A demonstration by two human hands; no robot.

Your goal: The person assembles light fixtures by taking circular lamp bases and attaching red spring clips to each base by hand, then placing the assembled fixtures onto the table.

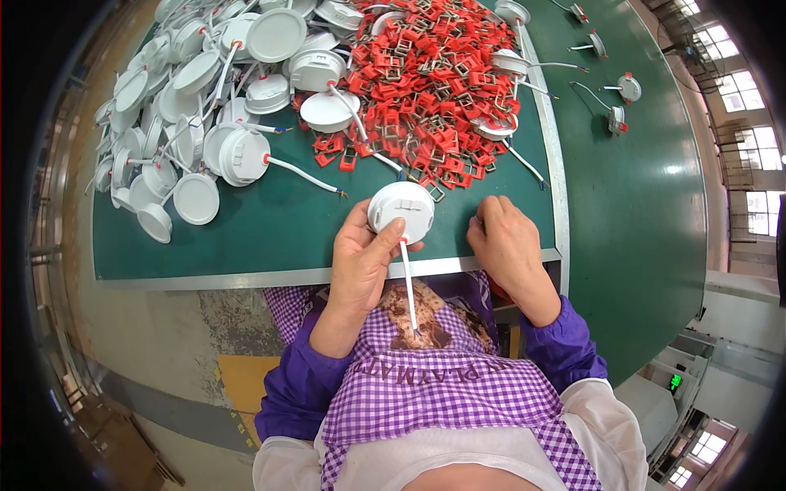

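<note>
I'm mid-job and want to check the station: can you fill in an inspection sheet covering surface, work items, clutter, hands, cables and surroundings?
Surface: green tabletop with a pale edge strip; another green table at right.
Work items: held white round fixture; pile of white fixtures at left; heap of red clips beside it.
Clutter: a few white fixtures lie among the clips.
Hands: left hand grips the held fixture; right hand has curled fingers near the table's front edge, contents unclear.
Cables: held fixture's white cable points toward the person.
Surroundings: floor, windows.
</note>
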